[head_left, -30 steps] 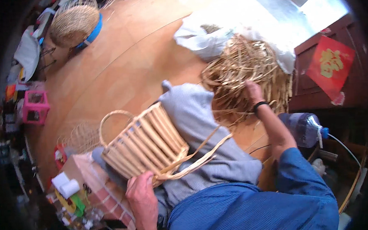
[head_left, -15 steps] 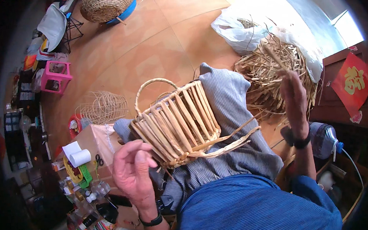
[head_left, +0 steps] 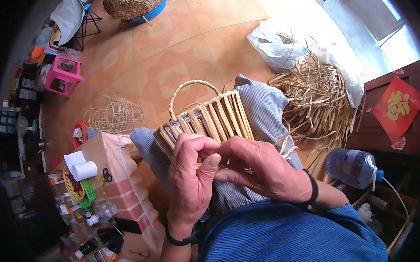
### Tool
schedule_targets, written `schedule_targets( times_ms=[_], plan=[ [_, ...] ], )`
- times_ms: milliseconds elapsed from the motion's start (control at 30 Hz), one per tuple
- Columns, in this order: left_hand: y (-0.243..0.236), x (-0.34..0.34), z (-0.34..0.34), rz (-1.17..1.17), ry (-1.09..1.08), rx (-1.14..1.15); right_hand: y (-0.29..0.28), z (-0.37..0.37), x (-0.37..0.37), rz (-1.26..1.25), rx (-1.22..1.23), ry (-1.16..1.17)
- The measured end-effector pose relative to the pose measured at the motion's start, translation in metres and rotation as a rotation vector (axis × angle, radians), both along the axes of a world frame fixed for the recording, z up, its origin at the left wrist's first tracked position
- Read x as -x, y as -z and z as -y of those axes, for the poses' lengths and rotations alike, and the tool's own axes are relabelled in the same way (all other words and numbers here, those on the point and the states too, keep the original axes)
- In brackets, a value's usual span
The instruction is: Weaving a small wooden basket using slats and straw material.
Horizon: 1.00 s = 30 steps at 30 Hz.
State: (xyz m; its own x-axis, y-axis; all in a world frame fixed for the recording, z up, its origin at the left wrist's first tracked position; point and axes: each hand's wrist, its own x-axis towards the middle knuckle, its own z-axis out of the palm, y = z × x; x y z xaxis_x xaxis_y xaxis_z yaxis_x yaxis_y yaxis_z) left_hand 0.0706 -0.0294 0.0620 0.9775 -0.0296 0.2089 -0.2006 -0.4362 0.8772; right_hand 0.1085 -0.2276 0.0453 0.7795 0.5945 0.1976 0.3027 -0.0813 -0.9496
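Where left hand [head_left: 192, 176] meets right hand [head_left: 268, 168] at the basket [head_left: 213, 120], fingers [head_left: 197, 144] curl; what's pinched — unclear.

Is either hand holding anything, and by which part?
Can't tell: the left hand and right hand meet over the near edge of the basket, hiding any grip.

Basket [head_left: 214, 119] right there on the lap [head_left: 266, 100], desk [head_left: 120, 165] out left, straw heap [head_left: 318, 93] away right, jug [head_left: 348, 167] just nearer!
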Motion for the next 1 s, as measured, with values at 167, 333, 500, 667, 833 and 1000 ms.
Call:
schedule_targets(
  times_ms=[167, 333, 500, 667, 833, 1000],
  plan=[
    [0.014, 0.007, -0.004, -0.128, -0.057, 0.19, 0.006, 0.003, -0.004, 0.005, 0.043, 0.123],
    [0.013, 0.023, 0.002, -0.275, -0.029, -0.259, 0.017, 0.045, -0.004, -0.058, 0.237, 0.131],
    [0.016, 0.027, 0.016, -0.319, -0.021, -0.375, 0.031, 0.051, 0.001, -0.007, 0.286, 0.077],
    [0.012, 0.016, 0.021, -0.494, -0.117, -0.224, 0.038, 0.045, 0.001, 0.099, 0.343, 0.106],
    [0.018, 0.014, 0.02, -0.478, -0.138, -0.264, 0.037, 0.044, 0.003, 0.112, 0.363, 0.082],
    [0.017, 0.014, 0.027, -0.501, -0.177, -0.263, 0.051, 0.037, 0.004, 0.121, 0.273, 0.067]
  ],
)
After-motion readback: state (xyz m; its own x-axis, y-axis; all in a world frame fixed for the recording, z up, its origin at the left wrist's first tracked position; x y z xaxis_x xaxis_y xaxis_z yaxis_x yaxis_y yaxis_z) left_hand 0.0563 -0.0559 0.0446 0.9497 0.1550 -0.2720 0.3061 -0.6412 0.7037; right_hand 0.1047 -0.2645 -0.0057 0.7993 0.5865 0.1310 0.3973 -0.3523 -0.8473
